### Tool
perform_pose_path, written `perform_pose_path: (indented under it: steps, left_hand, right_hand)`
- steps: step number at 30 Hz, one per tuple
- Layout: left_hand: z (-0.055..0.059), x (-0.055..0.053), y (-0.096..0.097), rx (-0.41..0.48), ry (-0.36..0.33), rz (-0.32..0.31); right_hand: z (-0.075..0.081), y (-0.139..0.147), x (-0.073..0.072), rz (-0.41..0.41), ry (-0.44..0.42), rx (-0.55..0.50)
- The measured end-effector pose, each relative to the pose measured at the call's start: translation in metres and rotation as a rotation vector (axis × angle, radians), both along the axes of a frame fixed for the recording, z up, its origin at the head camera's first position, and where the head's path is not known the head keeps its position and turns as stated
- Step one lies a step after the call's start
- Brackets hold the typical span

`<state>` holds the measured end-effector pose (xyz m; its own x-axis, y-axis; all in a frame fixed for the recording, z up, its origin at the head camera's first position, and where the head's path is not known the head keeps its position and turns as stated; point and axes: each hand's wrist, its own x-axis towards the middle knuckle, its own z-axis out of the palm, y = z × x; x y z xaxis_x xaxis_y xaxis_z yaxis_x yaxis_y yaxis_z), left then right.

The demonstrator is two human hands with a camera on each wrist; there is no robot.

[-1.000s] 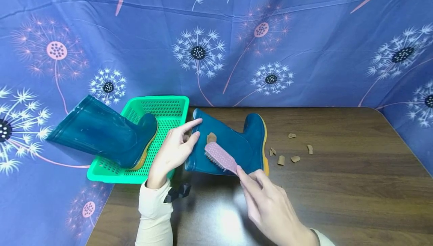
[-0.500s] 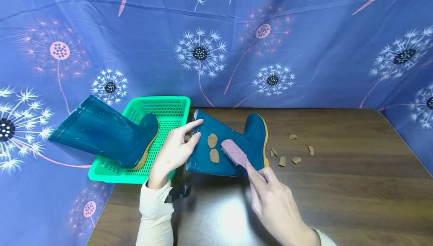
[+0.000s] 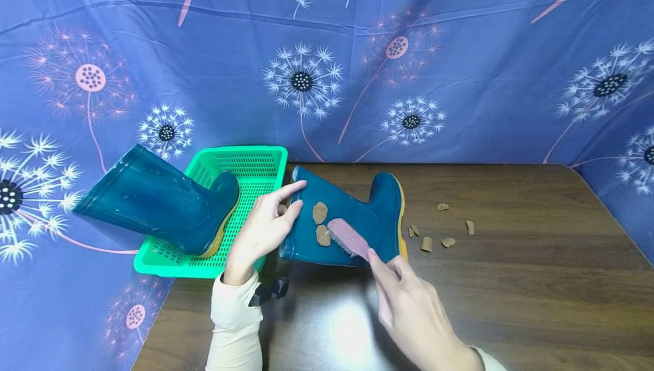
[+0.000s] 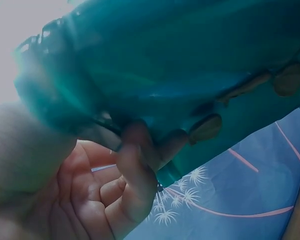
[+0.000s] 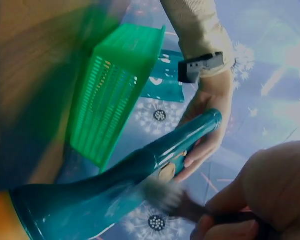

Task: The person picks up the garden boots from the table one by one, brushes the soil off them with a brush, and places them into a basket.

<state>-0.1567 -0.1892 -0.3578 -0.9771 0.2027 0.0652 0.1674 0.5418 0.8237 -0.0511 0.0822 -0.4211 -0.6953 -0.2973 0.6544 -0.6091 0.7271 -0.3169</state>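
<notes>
A teal rubber boot (image 3: 347,206) with a yellow sole lies on its side on the table. My left hand (image 3: 268,220) grips its shaft at the open top, index finger and thumb on the upper side, the other fingers curled at the edge in the left wrist view. My right hand (image 3: 416,303) holds the handle of a pink brush (image 3: 348,237), bristles down over the shaft. Two brown clay-like patches, an upper patch (image 3: 319,213) and a lower patch (image 3: 323,235), stick to the shaft. The brush head is right at the lower patch.
Left of the boot, a green plastic basket (image 3: 278,158) holds a second teal boot (image 3: 158,201), its shaft sticking out over the rim. Several brown flakes, one of them a curved flake (image 3: 426,244), lie on the wooden table (image 3: 531,280) to the right. A patterned blue cloth (image 3: 460,76) hangs behind.
The brush first covered the lower patch, moved right towards the boot's foot and uncovered it, then came back left to that patch's edge. My left hand and the boot have stayed put.
</notes>
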Motion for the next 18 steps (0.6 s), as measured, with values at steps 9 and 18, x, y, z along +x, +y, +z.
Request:
perform_pose_path:
  steps: [9, 18]
  left_hand:
    - [0.0000, 0.0004, 0.0006, -0.014, 0.011, 0.003]
    - [0.0000, 0.0004, 0.0012, -0.015, 0.018, 0.005]
  right_hand:
    - [-0.0014, -0.0008, 0.0008, -0.010, 0.024, -0.003]
    - [-0.0038, -0.0075, 0.0030, -0.014, 0.079, 0.005]
